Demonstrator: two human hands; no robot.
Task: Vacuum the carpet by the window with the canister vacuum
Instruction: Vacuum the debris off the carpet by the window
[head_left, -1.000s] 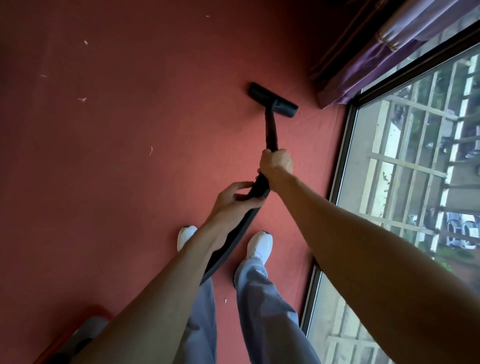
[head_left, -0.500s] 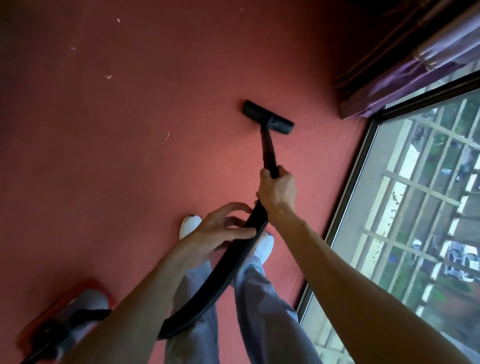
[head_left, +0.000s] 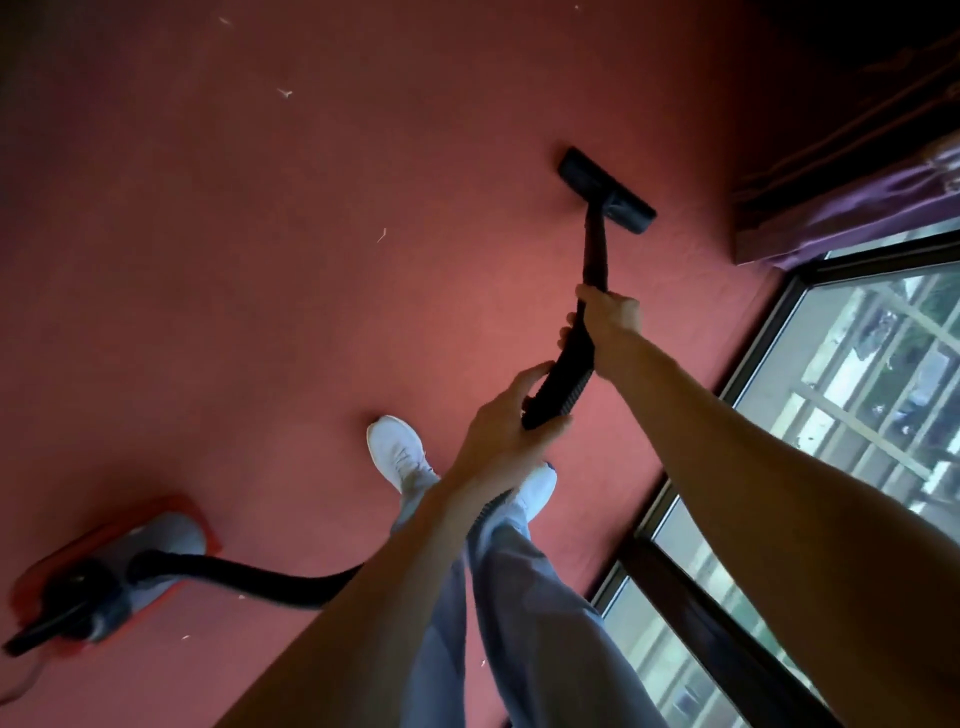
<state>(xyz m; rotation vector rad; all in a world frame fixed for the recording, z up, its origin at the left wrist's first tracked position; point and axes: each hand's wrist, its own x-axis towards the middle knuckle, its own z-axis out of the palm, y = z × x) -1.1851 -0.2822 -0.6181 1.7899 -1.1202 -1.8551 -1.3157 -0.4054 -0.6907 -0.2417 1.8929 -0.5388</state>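
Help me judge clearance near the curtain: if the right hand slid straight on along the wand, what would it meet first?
Likely the floor nozzle on the carpet; the right hand points down the wand toward it.

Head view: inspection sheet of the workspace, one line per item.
Surface: red carpet, floor head resting flat on it.
Job's things: black wand runs from the floor head to the hands; red and grey canister vacuum sits behind and left of the feet.
Clutter: pale scraps on the carpet, e.g. and, left of the floor head.
Grippers: right hand closed on the wand; left hand closed on the hose end below it.
Cables: ribbed hose arcs from canister to hands; power cord not clearly seen.
Surroundings: window on the right, purple curtain in the corner.
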